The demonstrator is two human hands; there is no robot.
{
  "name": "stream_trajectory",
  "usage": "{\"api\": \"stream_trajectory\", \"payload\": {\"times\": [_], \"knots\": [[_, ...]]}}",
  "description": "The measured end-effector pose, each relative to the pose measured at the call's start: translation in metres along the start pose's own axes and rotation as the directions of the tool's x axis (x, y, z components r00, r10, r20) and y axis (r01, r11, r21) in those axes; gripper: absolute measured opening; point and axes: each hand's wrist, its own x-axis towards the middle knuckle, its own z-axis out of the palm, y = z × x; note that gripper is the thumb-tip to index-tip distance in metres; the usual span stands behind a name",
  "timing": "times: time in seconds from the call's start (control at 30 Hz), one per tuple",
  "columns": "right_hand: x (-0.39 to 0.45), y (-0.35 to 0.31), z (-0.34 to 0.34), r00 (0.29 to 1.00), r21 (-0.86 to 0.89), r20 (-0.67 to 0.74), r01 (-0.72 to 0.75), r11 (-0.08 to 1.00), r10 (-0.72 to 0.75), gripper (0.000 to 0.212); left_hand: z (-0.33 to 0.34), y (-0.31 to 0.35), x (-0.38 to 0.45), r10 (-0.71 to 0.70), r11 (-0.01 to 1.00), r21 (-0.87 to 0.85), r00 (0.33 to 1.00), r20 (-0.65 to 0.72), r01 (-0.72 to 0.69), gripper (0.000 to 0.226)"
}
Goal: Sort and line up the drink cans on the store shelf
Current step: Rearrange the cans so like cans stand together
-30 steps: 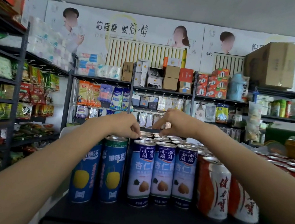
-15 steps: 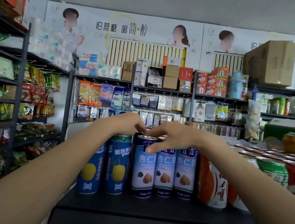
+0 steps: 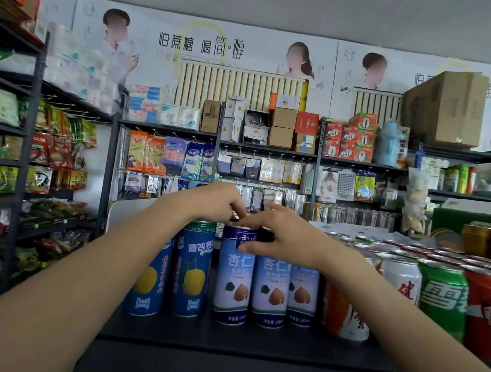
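1. As we reach over the front row, our right hand [image 3: 286, 236] grips the top of a pale almond can [image 3: 234, 276], thumb on its label, fingers curled over the rim.
2. Our left hand [image 3: 218, 202] hangs curled above the blue pear can [image 3: 193, 268]; whether it holds anything we cannot tell.
3. Both cans stand upright on the dark shelf [image 3: 250, 345], touching their neighbours.
4. Red and green cans [image 3: 442, 297] stand to the right.
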Motion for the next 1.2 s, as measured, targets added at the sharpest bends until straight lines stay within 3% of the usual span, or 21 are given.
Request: {"api": "stream_trajectory", "payload": {"times": [0.13,0.27,0.43,0.53,0.63,0.77,0.93,1.2], "knots": [[-0.009,-0.003,0.003,0.999,-0.002,-0.039,-0.033,0.999,0.032,0.061,0.0,0.001,-0.007,0.007,1.0,-0.001,1.0,-0.016,-0.007,0.036],[-0.031,-0.002,-0.008,0.984,-0.032,-0.061,-0.17,0.985,0.168,0.085,-0.004,0.003,-0.02,-0.011,0.995,-0.103,0.997,-0.075,0.003,0.042],[-0.044,-0.002,-0.011,0.968,-0.057,-0.01,-0.252,0.966,0.252,0.061,0.0,0.003,-0.034,-0.019,0.981,-0.19,1.0,0.024,0.024,0.043],[-0.045,-0.002,-0.008,0.965,-0.076,-0.026,-0.264,0.962,0.263,0.049,0.003,0.008,-0.038,0.021,0.997,-0.072,0.997,0.073,-0.015,0.043],[-0.044,-0.002,-0.007,0.96,-0.082,-0.031,-0.279,0.957,0.278,0.047,0.005,0.008,-0.036,0.019,1.0,0.014,0.996,0.091,-0.02,0.05],[-0.045,-0.002,-0.006,0.954,-0.088,-0.039,-0.3,0.95,0.298,0.044,0.008,0.01,-0.036,0.02,1.0,-0.026,0.993,0.12,-0.017,0.053],[-0.043,-0.003,-0.004,0.944,-0.16,-0.086,-0.329,0.931,0.318,0.046,0.004,0.015,-0.04,0.049,0.997,0.051,0.997,0.057,-0.052,0.046],[-0.053,-0.004,0.0,0.945,0.017,-0.101,-0.312,0.95,0.312,0.052,0.006,0.012,-0.04,0.036,0.994,0.102,0.997,0.073,-0.043,0.05]]}}
